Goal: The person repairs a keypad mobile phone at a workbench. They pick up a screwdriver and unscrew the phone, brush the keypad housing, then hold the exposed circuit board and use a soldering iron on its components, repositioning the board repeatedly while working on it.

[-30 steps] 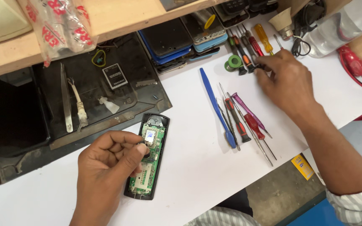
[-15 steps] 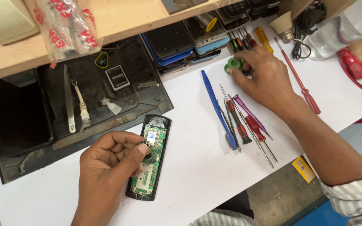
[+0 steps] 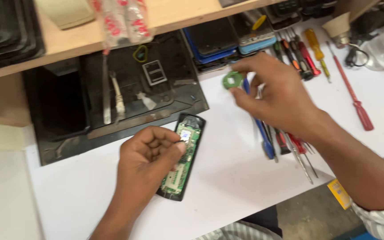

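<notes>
While the right hand (image 3: pixel 276 95) pinched a small green ring-shaped roll (image 3: pixel 233 80), probably tape, between thumb and fingertips and carried it above the bench, the left hand (image 3: pixel 150 155) pressed its curled fingers down on an opened handset (image 3: pixel 184 155), a slim black shell with its green circuit board bared. That device lay on the bench just below and to the left of the lifted roll, with a clear gap between the two. By my judgement the pinch on the roll was light and the hand blurred with motion, so the roll could have slipped out and dropped onto the bare board or rolled away among the tools; the left fingers, resting straight on the board, might also have smudged or stressed its parts if they bore down harder. Directly under the right wrist lay a blue pry tool (image 3: pixel 263 133) and a cluster of small screwdrivers (image 3: pixel 296 149), and beyond the knuckles a long red screwdriver (image 3: pixel 354 95). Past the handset, further from the person, a black work mat (image 3: pixel 112 111) held tweezers (image 3: pixel 106 95) and small parts. All of it rested on a white bench top (image 3: pixel 232 182), with a wooden shelf (image 3: pixel 178 13) running along the far side and stacked phones (image 3: pixel 227 42) beneath it.
</notes>
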{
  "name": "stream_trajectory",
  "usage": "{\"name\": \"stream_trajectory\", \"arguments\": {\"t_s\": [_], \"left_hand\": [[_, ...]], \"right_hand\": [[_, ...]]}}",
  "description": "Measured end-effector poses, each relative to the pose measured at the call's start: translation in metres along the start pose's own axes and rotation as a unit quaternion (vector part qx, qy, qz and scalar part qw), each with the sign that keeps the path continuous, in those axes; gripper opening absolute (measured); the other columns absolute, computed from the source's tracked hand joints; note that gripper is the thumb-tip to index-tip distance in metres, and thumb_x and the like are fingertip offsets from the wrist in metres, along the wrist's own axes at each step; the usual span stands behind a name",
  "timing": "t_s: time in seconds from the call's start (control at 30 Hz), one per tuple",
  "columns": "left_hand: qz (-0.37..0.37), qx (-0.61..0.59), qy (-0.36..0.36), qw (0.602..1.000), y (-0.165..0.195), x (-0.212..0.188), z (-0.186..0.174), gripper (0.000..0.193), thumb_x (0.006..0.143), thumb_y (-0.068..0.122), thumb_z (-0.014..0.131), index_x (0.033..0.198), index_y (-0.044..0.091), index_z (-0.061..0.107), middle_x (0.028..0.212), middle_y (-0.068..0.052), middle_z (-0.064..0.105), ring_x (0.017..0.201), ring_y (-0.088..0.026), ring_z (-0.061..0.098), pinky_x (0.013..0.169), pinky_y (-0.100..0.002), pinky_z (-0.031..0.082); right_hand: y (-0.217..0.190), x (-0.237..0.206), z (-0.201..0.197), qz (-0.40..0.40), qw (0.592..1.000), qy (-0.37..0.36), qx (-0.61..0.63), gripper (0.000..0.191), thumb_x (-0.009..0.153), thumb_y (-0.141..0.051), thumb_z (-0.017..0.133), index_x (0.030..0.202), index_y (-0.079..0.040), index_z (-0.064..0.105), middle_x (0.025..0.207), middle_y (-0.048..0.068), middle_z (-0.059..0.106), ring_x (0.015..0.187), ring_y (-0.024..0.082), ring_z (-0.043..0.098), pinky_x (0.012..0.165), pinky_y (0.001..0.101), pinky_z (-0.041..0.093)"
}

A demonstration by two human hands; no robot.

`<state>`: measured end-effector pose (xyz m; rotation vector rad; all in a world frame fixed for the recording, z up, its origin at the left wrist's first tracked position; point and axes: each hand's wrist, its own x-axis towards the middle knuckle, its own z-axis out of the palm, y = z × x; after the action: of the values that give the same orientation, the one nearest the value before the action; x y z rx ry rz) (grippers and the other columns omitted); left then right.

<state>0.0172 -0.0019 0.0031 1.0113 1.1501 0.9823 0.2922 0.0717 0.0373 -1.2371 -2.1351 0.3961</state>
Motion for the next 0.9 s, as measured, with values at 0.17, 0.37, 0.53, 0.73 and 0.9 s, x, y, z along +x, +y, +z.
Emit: {"name": "stream_trajectory", "arguments": {"t_s": [0.17, 0.37, 0.53, 0.73, 0.9], "left_hand": [[0.025, 0.007, -0.022, 0.999, -0.006, 0.004, 0.002, 0.013, 0.087, 0.004, 0.076, 0.097, -0.002, 0.071, 0.077, -0.002, 0.070, 0.064, -0.003, 0.060, 0.056, -0.019, 0.049], [0.023, 0.035, -0.067, 0.997, -0.007, 0.009, 0.005, 0.013, 0.086, 0.006, 0.076, 0.096, -0.001, 0.071, 0.079, 0.001, 0.068, 0.062, 0.000, 0.054, 0.054, -0.017, 0.046], [0.007, 0.041, -0.073, 0.996, -0.004, 0.007, 0.007, 0.012, 0.086, 0.006, 0.075, 0.095, 0.000, 0.071, 0.078, 0.001, 0.067, 0.059, -0.001, 0.051, 0.051, -0.018, 0.044], [0.030, 0.026, -0.029, 0.999, 0.001, 0.005, 0.005, 0.011, 0.087, 0.006, 0.074, 0.095, 0.000, 0.070, 0.078, 0.000, 0.066, 0.061, 0.000, 0.053, 0.053, -0.017, 0.044], [0.017, 0.062, 0.017, 0.998, 0.006, 0.002, 0.003, 0.010, 0.085, 0.006, 0.075, 0.092, 0.001, 0.070, 0.075, 0.001, 0.067, 0.058, -0.001, 0.054, 0.050, -0.018, 0.045]], "right_hand": [[-0.026, 0.054, 0.052, -0.070, 0.995, -0.045, -0.047, 0.038, 0.089, -0.012, 0.075, 0.124, -0.002, 0.066, 0.111, 0.018, 0.069, 0.076, 0.031, 0.069, 0.067, 0.0438, 0.055], [-0.028, 0.129, 0.127, -0.057, 0.992, -0.082, -0.081, 0.034, 0.093, -0.026, 0.072, 0.121, -0.007, 0.068, 0.107, 0.018, 0.073, 0.098, 0.039, 0.070, 0.086, 0.0521, 0.055], [-0.028, 0.144, 0.151, -0.113, 0.990, -0.045, -0.073, 0.042, 0.084, -0.026, 0.076, 0.121, -0.006, 0.069, 0.106, 0.022, 0.071, 0.103, 0.044, 0.068, 0.086, 0.0596, 0.051], [-0.032, 0.074, 0.062, -0.107, 0.991, -0.048, -0.062, 0.046, 0.090, -0.021, 0.078, 0.130, -0.002, 0.065, 0.108, 0.019, 0.071, 0.097, 0.038, 0.069, 0.083, 0.0468, 0.056], [-0.023, 0.001, -0.038, 0.090, 0.987, -0.080, -0.106, 0.034, 0.090, -0.021, 0.076, 0.117, -0.002, 0.069, 0.085, 0.009, 0.074, 0.070, 0.017, 0.072, 0.061, 0.0319, 0.056]]}}
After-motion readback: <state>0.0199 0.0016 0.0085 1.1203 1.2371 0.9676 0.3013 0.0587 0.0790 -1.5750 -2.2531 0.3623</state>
